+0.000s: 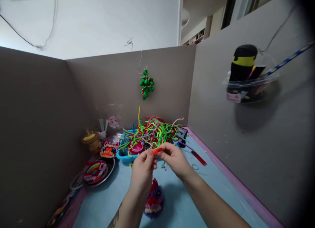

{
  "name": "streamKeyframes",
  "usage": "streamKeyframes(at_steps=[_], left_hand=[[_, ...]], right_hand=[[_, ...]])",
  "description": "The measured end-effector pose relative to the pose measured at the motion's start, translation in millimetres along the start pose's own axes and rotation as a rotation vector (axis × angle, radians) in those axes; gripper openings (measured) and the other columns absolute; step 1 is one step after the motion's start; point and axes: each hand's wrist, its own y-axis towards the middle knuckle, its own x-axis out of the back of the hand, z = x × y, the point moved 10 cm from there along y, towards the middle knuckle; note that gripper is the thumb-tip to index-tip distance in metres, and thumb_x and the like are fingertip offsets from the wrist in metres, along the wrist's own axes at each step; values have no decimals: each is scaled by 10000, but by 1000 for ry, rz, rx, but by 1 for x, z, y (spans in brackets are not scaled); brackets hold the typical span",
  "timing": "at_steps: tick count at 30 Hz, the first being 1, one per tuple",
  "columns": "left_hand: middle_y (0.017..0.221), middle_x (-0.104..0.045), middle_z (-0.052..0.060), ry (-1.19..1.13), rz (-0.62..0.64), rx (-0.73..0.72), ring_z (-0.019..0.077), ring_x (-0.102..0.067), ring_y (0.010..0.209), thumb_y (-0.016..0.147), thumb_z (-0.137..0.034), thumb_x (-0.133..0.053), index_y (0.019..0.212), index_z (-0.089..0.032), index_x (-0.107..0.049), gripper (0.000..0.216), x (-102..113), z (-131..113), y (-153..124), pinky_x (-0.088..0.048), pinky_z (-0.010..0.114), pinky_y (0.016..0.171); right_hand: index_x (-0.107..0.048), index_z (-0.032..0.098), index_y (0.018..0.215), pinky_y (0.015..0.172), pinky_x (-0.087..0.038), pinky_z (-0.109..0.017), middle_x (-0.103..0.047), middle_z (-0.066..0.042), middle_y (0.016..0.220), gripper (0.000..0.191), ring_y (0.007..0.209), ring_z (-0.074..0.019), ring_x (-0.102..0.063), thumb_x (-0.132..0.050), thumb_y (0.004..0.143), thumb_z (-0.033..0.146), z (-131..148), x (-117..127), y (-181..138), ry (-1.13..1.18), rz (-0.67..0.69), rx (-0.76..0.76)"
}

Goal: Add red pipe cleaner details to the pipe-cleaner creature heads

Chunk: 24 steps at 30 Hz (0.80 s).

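Note:
Between my two hands is a small orange-red fuzzy piece (pixel 156 151) that looks like bent pipe cleaner. My left hand (pixel 145 165) pinches its left end between thumb and fingers. At its right end, my right hand (pixel 173 158) also has thumb and fingers closed on it. Below the hands, partly behind my left forearm, a fuzzy figure (pixel 155 200) in purple, red and pale pink stands on the blue table surface (pixel 110 201). Just beyond the hands lies a heap of many-coloured pipe cleaners (pixel 157 133) in a blue tray (pixel 125 158).
Left of the tray are a fuzzy orange face (pixel 109 151), a brown cup (pixel 92 141) and a round dish (pixel 112 170) with fuzzy pieces. A red-handled tool (pixel 199 158) lies right. A green ornament (pixel 147 85) hangs behind; a clear container (pixel 246 87) hangs on the right panel.

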Motion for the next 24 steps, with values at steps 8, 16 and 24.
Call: streamKeyframes(at_steps=[8,16,24], left_hand=[[537,-478,-33,46,16,-14,56,-358,446,649,-549,-684,607,-146,-546,428,-5,-2,-4,-262,183,413],[564,-502,-9,-44,61,75,53,-391,471,652,-528,-704,636,-110,-589,433,-11,5,-8,-275,160,392],[902,-635,77,373,-7,-333,160,-600,747,757,-395,-659,999,-163,-640,336,-1,-34,-14,-526,252,580]], right_hand=[[-563,182,728,598,-427,-246,-549,25,671,327,640,-124,-521,-760,669,437,2,5,0,-14,-34,48],[-646,202,756,633,-467,-264,-569,4,768,157,674,-128,-568,-703,763,348,12,1,-3,65,46,169],[-622,191,725,640,-421,-254,-560,16,685,229,645,-124,-511,-711,736,402,8,13,0,111,-56,159]])
